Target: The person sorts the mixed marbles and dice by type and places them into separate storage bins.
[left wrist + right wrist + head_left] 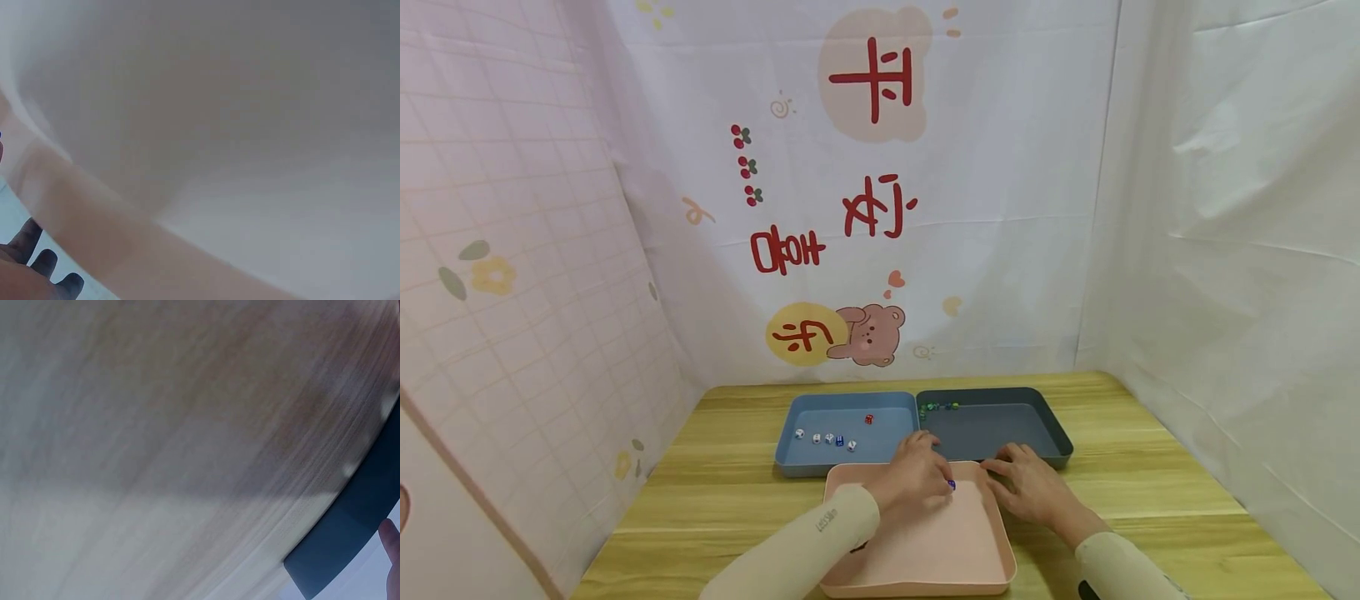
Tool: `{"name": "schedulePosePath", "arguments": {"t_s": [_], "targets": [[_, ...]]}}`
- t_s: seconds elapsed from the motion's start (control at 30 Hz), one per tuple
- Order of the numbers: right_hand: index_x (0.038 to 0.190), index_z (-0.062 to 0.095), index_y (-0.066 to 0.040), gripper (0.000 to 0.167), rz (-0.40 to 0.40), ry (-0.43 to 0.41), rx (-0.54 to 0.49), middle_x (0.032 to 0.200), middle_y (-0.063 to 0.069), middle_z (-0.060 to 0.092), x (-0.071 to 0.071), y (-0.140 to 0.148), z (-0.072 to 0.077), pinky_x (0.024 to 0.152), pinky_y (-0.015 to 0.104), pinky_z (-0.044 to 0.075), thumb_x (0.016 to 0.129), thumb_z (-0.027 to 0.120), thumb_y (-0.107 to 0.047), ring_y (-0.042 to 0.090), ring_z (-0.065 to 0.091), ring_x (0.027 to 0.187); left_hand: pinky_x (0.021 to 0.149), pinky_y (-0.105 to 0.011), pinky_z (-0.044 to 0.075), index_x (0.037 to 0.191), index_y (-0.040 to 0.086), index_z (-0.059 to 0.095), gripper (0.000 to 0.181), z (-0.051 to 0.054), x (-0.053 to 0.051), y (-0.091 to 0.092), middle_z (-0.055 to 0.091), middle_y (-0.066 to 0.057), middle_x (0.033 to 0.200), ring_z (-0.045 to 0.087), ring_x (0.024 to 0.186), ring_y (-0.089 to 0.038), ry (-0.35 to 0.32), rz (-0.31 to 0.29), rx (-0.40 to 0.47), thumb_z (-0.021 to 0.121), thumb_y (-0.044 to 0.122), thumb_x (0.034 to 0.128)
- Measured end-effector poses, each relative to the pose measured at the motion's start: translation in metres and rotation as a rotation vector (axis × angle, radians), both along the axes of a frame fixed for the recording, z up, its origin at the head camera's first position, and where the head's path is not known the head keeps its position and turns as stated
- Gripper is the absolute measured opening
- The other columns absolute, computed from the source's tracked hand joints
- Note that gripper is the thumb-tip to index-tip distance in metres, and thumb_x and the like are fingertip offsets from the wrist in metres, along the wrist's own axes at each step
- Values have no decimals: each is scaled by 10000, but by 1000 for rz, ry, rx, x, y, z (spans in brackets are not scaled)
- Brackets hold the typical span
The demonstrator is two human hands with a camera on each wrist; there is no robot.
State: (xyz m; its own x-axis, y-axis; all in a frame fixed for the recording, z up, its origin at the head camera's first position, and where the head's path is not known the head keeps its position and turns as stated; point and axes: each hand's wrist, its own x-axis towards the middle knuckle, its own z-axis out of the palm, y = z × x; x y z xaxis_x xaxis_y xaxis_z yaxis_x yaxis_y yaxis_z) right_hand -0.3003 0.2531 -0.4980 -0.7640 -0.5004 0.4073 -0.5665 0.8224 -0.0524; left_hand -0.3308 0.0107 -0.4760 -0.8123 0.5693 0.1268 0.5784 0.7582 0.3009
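Note:
My left hand [917, 473] is over the far part of the pink tray [936, 554]. A small blue die [951, 484] shows at its fingertips, and the thumb and a finger appear to pinch it. The other fingers reach over the tray's far rim. My right hand [1033, 487] lies at the tray's far right corner, fingers loosely bent, touching the rim and holding nothing visible. In the left wrist view, several left fingers [45, 262] extend past the pink rim. One right finger [390, 540] is by the dark tray in the right wrist view.
Behind the pink tray stands a blue tray [887, 427] with several white dice [830, 438], a blue die [840, 441] and a red die [869, 419]. Beside it, a dark grey tray [1000, 429] has several green dice [931, 407] at its far left. All stand on a wooden table [1150, 500].

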Motion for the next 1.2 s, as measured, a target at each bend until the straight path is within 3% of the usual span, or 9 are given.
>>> {"name": "schedulePosePath", "arguments": {"t_s": [0.33, 0.5, 0.73, 0.97, 1.2], "targets": [[1163, 744, -183, 255, -14, -13, 2, 1004, 24, 564, 1, 0, 0, 767, 436, 513, 959, 658, -309, 221, 525, 890, 1085, -539, 332, 877, 269, 787, 61, 17, -13, -14, 529, -84, 1372, 419, 1320, -298, 81, 6, 54, 795, 318, 842], [1155, 748, -191, 254, -20, -6, -9, 1010, 18, 571, 1, -1, 0, 774, 435, 516, 959, 658, -326, 215, 528, 892, 1069, -569, 346, 872, 247, 787, 71, 23, -25, -24, 524, -102, 1376, 411, 1325, -329, 75, 46, 119, 797, 312, 845], [1160, 742, -187, 251, -11, -1, -6, 1015, 22, 572, -1, 0, -1, 764, 424, 512, 956, 662, -309, 209, 524, 884, 1083, -580, 307, 864, 261, 776, 53, 34, -42, -44, 514, -122, 1391, 402, 1327, -343, 68, 138, 134, 778, 314, 860], [1149, 744, -186, 240, 2, 20, -17, 994, 18, 565, -1, 0, -2, 749, 420, 511, 951, 670, -299, 203, 518, 868, 1073, -595, 300, 859, 223, 769, 68, 30, -59, -69, 536, -148, 1356, 421, 1297, -358, 106, 226, 144, 782, 289, 852], [1164, 739, -185, 252, -5, 12, -18, 1028, 32, 575, -1, 1, -2, 766, 428, 514, 952, 667, -301, 213, 526, 895, 1063, -627, 279, 827, 200, 771, 82, 28, -67, -90, 549, -178, 1337, 419, 1293, -378, 109, 364, 140, 791, 277, 850]]}}
